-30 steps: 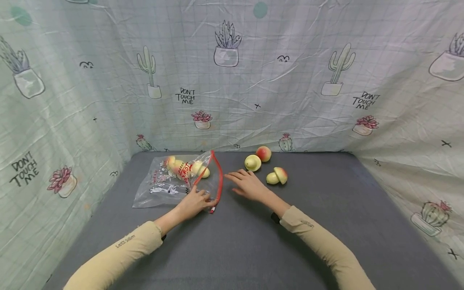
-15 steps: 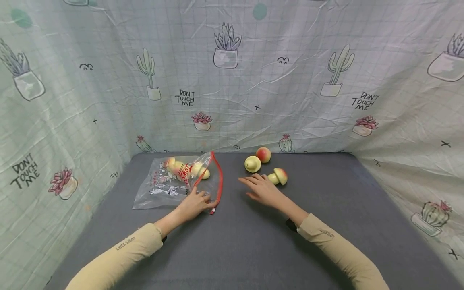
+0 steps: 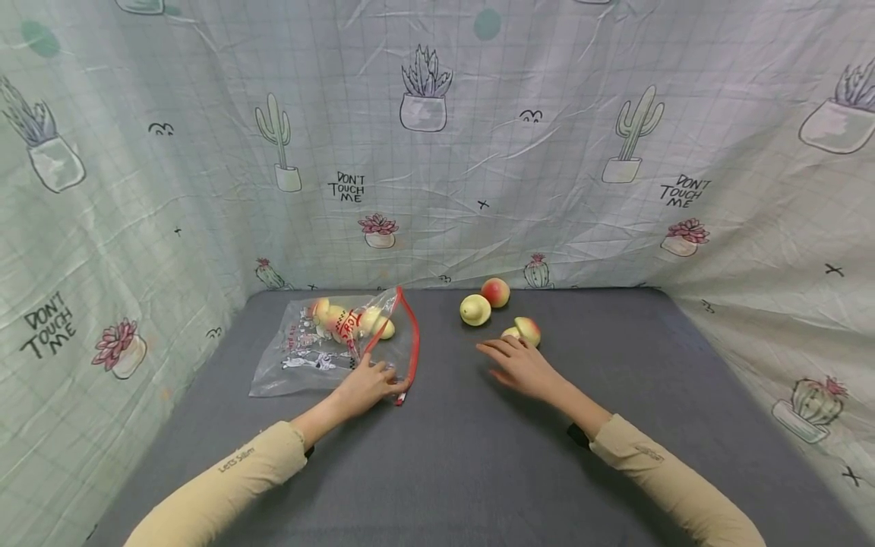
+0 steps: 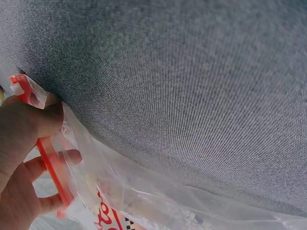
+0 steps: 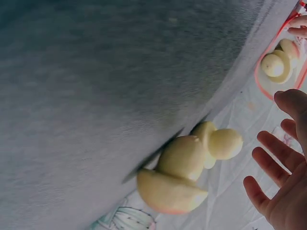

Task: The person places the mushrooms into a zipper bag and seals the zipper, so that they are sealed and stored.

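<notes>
My left hand pinches the red zip edge of a clear plastic zip bag lying on the left of the table; in the left wrist view, thumb and fingers sit on either side of its mouth. Toy mushrooms, pale yellow with reddish caps, show through the plastic. My right hand, fingers apart and holding nothing, hovers just in front of a loose toy mushroom and partly covers it. In the right wrist view that mushroom stands apart from the fingers.
Behind it stand another yellow toy mushroom and a round red-and-yellow thing, close together. A dark grey cloth covers the table. A cactus-print curtain closes off the back and both sides.
My right hand has moved right, from beside the bag's mouth to in front of the nearest loose mushroom. The left hand and bag have stayed in place.
</notes>
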### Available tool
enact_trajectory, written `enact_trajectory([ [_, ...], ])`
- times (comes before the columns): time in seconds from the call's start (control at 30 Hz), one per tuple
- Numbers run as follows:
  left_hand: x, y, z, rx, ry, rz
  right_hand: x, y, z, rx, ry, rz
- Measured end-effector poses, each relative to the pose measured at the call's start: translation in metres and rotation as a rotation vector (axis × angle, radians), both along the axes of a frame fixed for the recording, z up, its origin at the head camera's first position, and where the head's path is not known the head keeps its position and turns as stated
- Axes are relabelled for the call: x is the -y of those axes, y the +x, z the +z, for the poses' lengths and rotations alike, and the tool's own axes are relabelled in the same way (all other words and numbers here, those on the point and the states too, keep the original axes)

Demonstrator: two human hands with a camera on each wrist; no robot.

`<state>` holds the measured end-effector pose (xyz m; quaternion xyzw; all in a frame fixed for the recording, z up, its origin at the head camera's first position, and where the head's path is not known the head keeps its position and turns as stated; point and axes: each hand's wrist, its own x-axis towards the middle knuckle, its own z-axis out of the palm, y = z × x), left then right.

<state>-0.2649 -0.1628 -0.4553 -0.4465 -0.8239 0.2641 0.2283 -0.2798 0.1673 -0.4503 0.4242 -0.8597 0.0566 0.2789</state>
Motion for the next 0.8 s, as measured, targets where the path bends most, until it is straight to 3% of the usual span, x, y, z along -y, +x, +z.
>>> enact_trajectory([
  [0.23, -0.001, 0.003, 0.002, 0.054, 0.062, 0.001, -0.013, 0.001, -0.004, -0.018, -0.003, -0.042],
  [0.8, -0.002, 0.003, 0.004, 0.063, 0.072, -0.005, -0.028, -0.010, -0.007, 0.048, -0.037, -0.251],
])
